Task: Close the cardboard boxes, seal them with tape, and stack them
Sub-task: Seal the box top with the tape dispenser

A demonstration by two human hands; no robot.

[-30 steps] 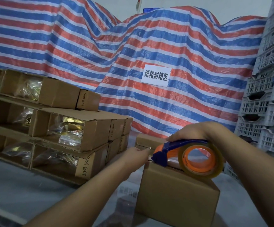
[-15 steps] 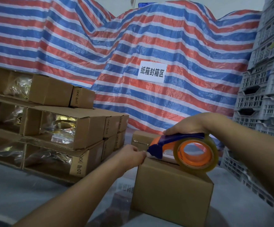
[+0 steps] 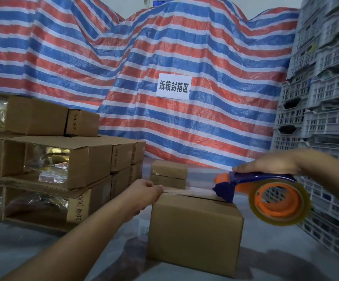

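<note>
A red, white and blue striped tarpaulin point(image 3: 124, 57) fills the upper two thirds of the frame as a backdrop, with a white paper sign point(image 3: 173, 89) bearing black Chinese characters fixed to it just right of centre. Down the right edge rises a tall stack of grey slotted plastic crates point(image 3: 322, 98). On the left side, from mid-height downward, stands a stack of open-ended cardboard boxes point(image 3: 73, 159), their ends showing shiny plastic-wrapped contents and side flaps printed with small lettering. Everything sits on a grey surface point(image 3: 33, 246) across the bottom of the frame. Low and centre-right is the closed cardboard box point(image 3: 193, 230) being sealed, with a strip of clear tape point(image 3: 187, 191) stretched along its top seam. Directly behind it, touching or just beyond, is a smaller taped box point(image 3: 168, 175). The right hand point(image 3: 270, 163), entering from the right edge, grasps the blue handle of a tape dispenser point(image 3: 266, 195) from above; its blue cutting head rests on the box's top near the right end, and its orange hub carries a roll of clear tape that hangs past the box's right side. The left hand point(image 3: 144, 192), reaching in from the lower left, has curled fingers pressing the tape's free end at the box's upper left edge.
</note>
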